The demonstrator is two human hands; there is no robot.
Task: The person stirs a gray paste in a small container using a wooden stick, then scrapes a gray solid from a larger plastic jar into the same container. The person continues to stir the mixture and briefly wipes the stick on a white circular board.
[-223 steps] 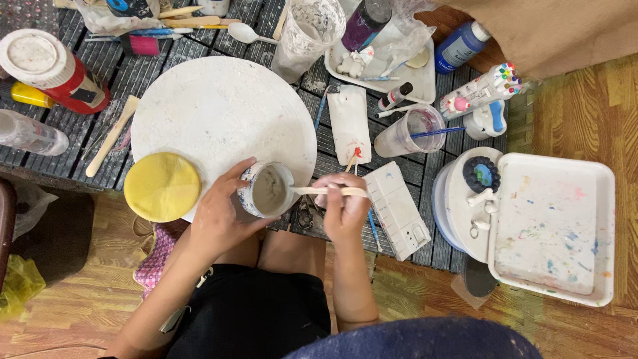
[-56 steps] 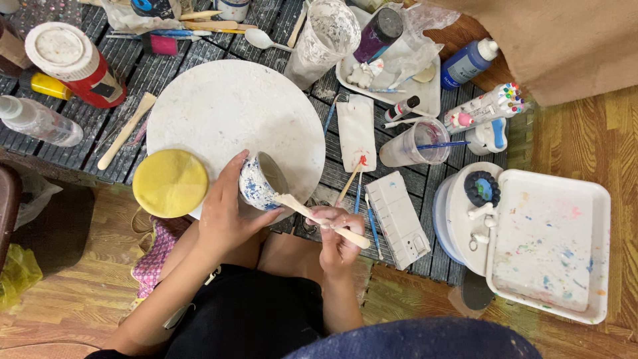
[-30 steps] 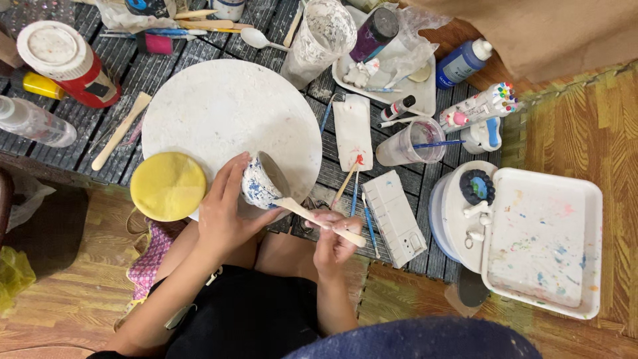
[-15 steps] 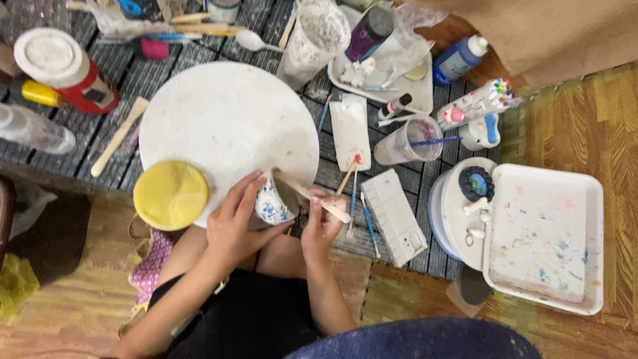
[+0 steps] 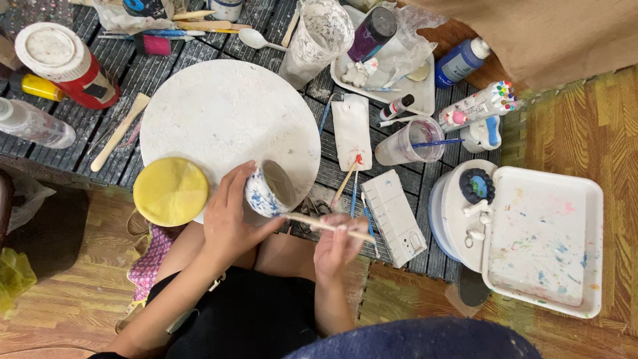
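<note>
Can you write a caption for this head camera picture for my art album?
Left hand tilts a blue-speckled cup while right hand holds a brush to it.

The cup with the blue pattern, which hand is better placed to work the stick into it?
Right. The right hand already grips the wooden stick, its tip at the patterned cup. The left hand is wrapped around the cup, steadying it tilted.

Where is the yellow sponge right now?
Head view, lower left: the yellow sponge overlaps the round white board's near edge, just left of the left hand holding the cup.
</note>
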